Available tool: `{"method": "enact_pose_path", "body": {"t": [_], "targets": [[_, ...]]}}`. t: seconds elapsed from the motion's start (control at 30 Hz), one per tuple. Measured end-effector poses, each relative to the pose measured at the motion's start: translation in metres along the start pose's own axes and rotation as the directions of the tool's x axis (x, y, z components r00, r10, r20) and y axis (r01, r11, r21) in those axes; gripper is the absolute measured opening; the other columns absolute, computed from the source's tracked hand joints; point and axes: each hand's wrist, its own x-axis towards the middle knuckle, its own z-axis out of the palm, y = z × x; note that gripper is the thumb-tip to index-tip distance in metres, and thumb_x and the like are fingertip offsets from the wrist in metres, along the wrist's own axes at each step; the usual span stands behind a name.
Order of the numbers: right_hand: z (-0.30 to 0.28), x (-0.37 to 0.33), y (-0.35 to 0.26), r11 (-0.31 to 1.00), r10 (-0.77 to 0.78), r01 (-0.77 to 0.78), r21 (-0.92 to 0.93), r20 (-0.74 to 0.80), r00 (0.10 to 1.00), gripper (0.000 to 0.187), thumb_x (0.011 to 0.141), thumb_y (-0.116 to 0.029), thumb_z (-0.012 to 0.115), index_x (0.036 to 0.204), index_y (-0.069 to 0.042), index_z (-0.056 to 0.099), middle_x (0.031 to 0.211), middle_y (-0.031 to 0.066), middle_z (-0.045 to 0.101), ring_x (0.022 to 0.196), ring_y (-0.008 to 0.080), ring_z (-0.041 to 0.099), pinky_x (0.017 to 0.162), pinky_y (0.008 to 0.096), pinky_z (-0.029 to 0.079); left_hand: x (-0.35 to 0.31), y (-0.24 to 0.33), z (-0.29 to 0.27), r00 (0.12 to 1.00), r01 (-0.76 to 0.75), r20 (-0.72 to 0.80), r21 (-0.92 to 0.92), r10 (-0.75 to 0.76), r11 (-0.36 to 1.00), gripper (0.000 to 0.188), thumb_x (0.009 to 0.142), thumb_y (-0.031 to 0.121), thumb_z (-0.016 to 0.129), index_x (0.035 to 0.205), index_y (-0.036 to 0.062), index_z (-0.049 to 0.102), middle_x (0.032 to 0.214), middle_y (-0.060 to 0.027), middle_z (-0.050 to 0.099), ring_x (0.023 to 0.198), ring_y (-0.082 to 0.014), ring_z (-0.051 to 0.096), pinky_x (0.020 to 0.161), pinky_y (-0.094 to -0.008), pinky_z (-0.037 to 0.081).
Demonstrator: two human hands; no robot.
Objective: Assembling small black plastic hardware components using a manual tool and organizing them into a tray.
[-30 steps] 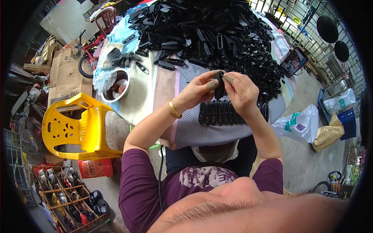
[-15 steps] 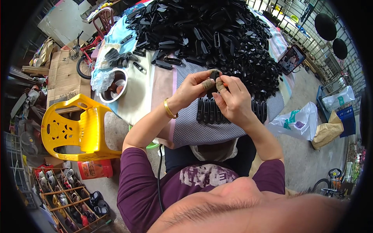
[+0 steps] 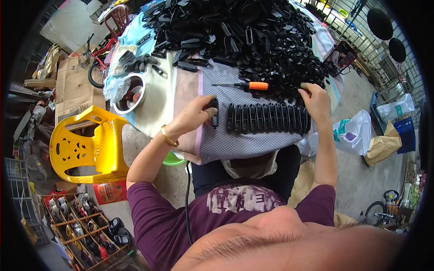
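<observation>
Containers: A white bowl [image 3: 143, 93] stands at the left side of the table. It holds brownish round items [image 3: 135, 96]; their exact kind is unclear. A translucent plastic bag [image 3: 116, 90] overhangs the bowl's left rim. At lower left, the compartments of a wooden shoe rack [image 3: 84, 236] contain assorted footwear. A red bucket [image 3: 110, 192] is located behind the yellow plastic chair [image 3: 90, 147]; its contents are not visible. On the floor at right, a brown paper bag [image 3: 383, 143] lies between a white plastic bag [image 3: 355, 131] and a blue crate [image 3: 405, 136].

Hand positions: The left hand [image 3: 198, 114] grips an elongated black piece [image 3: 214, 114] between thumb and fingers. The piece is positioned left of, and apart from, the row of black pieces [image 3: 269, 119], its long axis roughly parallel to theirs. The right hand [image 3: 318, 103] is located above the right end of the row, beside the heap of small black parts [image 3: 285, 72]. Its fingers are bent, thumb near forefinger; whether it holds anything cannot be determined. Both forearms extend forward, spread apart. An orange-handled screwdriver [image 3: 257, 86] lies between the heap and the row, shaft pointing left.
</observation>
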Motion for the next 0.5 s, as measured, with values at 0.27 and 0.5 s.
{"method": "enact_pose_path", "body": {"t": [0.27, 0.5], "targets": [[0.022, 0.004, 0.02, 0.995, 0.026, -0.02, -0.097, 0.052, 0.998, 0.019, 0.079, -0.023, 0.065, 0.086, -0.006, 0.069, 0.086, 0.0121, 0.065, 0.081, 0.0307, 0.062, 0.071, 0.039, 0.049, 0.002, 0.005, 0.025, 0.974, -0.163, -0.047, 0.54, 0.223, 0.826, 0.043, 0.083, 0.006, 0.06, 0.124, -0.001, 0.048, 0.101, -0.019, 0.052, 0.073, -0.0239, 0.061, 0.067, -0.031, 0.05], [0.021, 0.004, 0.024, 0.999, -0.041, 0.041, -0.016, 0.027, 0.999, 0.017, 0.078, -0.013, 0.065, 0.089, 0.0, 0.067, 0.087, 0.0167, 0.066, 0.081, 0.032, 0.064, 0.072, 0.0364, 0.05, 0.038, 0.003, -0.006, 0.941, -0.147, -0.143, 0.642, 0.306, 0.752, 0.035, 0.081, 0.015, 0.064, 0.113, 0.0023, 0.057, 0.102, -0.019, 0.054, 0.088, -0.032, 0.058, 0.077, -0.0384, 0.047]]}}
